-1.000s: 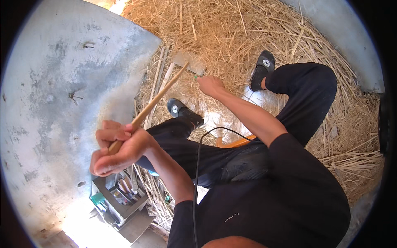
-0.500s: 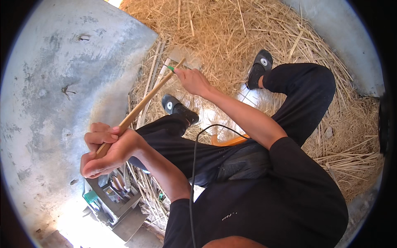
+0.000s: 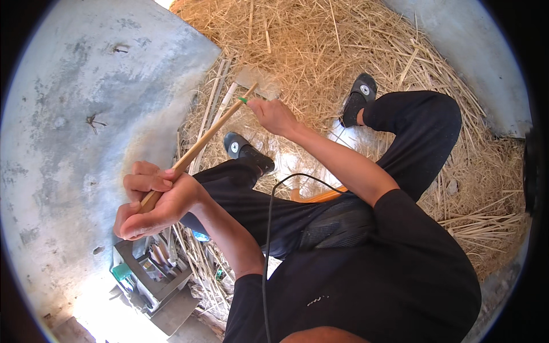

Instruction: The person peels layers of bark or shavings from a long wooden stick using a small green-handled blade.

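Your left hand (image 3: 150, 207) is curled around the near end of a long, thin wooden stick (image 3: 200, 147), fingers wrapped shut on it with the thumb side up, low at the left over the grey concrete floor (image 3: 86, 114). The stick runs up and to the right from that grip, slanting across the edge of the straw (image 3: 320, 51) toward your right hand (image 3: 275, 116). Your right hand is closed near the stick's far end, its fingertips pinching a small green piece (image 3: 243, 100) that sits right against the stick just below its tip. Both arms are bare below black sleeves, and your legs in black trousers are folded under you, with one black shoe (image 3: 247, 151) just beneath the stick and the other (image 3: 358, 98) farther right on the straw. A black cable (image 3: 269, 240) loops down across your lap. Beside your left forearm, near the lower edge, a small grey box of tools (image 3: 150, 275) stands on the floor.
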A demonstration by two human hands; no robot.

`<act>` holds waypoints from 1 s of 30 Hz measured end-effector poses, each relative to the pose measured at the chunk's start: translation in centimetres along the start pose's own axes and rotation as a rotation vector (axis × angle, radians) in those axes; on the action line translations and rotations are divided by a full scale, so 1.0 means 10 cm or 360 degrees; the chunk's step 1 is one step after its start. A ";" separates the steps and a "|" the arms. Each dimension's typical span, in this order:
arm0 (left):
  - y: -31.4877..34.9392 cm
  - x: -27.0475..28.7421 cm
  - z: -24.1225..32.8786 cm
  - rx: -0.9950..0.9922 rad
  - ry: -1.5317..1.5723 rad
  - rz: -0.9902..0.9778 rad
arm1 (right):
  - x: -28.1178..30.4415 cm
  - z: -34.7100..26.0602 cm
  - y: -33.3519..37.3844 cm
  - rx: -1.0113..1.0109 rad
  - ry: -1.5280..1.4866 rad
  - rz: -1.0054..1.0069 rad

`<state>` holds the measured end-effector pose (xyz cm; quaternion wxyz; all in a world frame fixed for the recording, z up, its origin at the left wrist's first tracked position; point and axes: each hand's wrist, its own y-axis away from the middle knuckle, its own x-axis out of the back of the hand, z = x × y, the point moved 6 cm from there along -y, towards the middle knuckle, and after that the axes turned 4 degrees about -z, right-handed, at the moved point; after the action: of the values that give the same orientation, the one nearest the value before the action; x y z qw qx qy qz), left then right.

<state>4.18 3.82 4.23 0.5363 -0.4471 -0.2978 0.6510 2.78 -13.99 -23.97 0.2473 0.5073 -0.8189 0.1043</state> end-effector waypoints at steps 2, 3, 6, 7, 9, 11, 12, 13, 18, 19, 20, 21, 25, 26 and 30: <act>0.02 -0.09 0.05 0.0006 0.0014 -0.0003 | -0.31 0.74 -0.13 -0.0201 0.0354 -0.0112; 0.01 -0.11 0.05 0.0004 0.0015 -0.0016 | -0.44 1.01 -0.17 -0.0302 0.0517 -0.0173; -0.03 0.08 -0.06 -0.0023 -0.0075 0.0050 | -0.23 0.72 -0.02 -0.0440 0.0376 -0.0149; -0.02 0.07 -0.06 -0.0012 -0.0074 0.0080 | -0.13 0.62 -0.04 -0.0398 0.0298 -0.0066; -0.03 0.03 -0.02 0.0031 -0.0075 0.0096 | -0.10 0.41 -0.03 -0.0351 0.0112 0.0092; -0.02 0.02 -0.03 0.0009 -0.0101 0.0090 | -0.12 0.13 -0.04 -0.0213 0.0047 0.0045; -0.02 0.03 -0.04 0.0006 -0.0105 0.0081 | -0.12 0.03 -0.06 -0.0136 0.0014 0.0026; -0.03 0.04 -0.05 0.0002 -0.0109 0.0073 | -0.20 0.08 -0.11 -0.0125 0.0155 -0.0003; -0.07 0.08 -0.09 0.0047 -0.0143 -0.0009 | -0.33 1.27 -0.16 -0.0754 0.0672 -0.0549; -0.09 0.14 -0.12 0.0058 -0.0152 -0.0017 | -0.27 1.35 -0.12 -0.0791 0.0674 -0.0570; -0.09 0.21 -0.17 0.0013 -0.0158 -0.0002 | -0.19 1.34 -0.09 -0.0817 0.0595 -0.0459; -0.09 0.24 -0.19 0.0034 -0.0158 0.0028 | -0.10 1.32 0.01 -0.0838 0.0532 -0.0366; -0.16 0.21 -0.17 0.0123 -0.0162 0.0123 | -0.04 1.59 0.02 -0.0873 0.0208 -0.0196; -0.18 0.24 -0.17 0.0136 -0.0189 0.0168 | 0.00 1.52 -0.03 -0.0828 0.0175 -0.0178; -0.31 0.19 -0.01 0.0145 -0.0166 0.0179 | 0.21 0.73 -0.15 -0.0663 -0.0035 -0.0113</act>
<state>5.59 6.42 6.37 0.5022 -0.4038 -0.2699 0.7154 1.20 -19.43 -29.25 0.3413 0.4748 -0.8071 -0.0815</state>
